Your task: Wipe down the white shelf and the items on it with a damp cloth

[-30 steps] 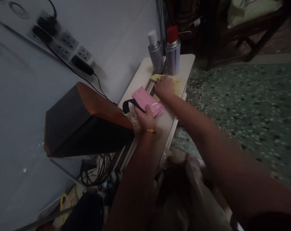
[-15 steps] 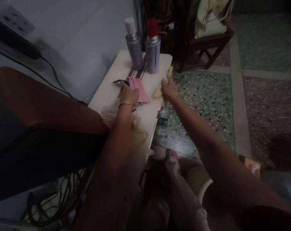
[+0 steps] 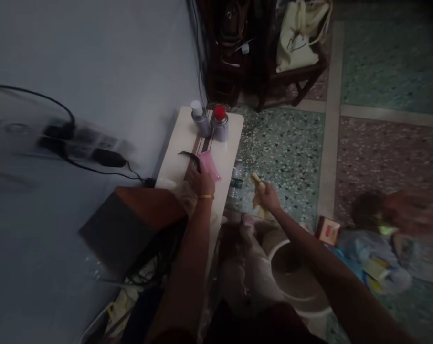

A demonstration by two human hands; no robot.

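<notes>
My left hand [image 3: 201,182] rests on a pink pouch [image 3: 209,165] with a black strap [image 3: 189,156] that lies on a narrow white table [image 3: 181,138]. Off the table's right edge, above the floor, my right hand [image 3: 268,198] is closed around a crumpled yellow cloth [image 3: 256,184]. Two spray cans stand at the table's far end: one with a white cap [image 3: 200,119] and one with a red cap [image 3: 220,123].
A brown speaker box [image 3: 130,227] sits at the table's near end, with cables below it. A power strip [image 3: 76,141] hangs on the wall. On the floor are a plastic bottle [image 3: 236,177], a white basin [image 3: 295,279], a small box [image 3: 327,230] and a bag-laden wooden chair [image 3: 291,76].
My right hand has pulled the yellow cloth off the table, toward me and out over the floor. The view has drawn back and up. My left hand stays on the pink pouch.
</notes>
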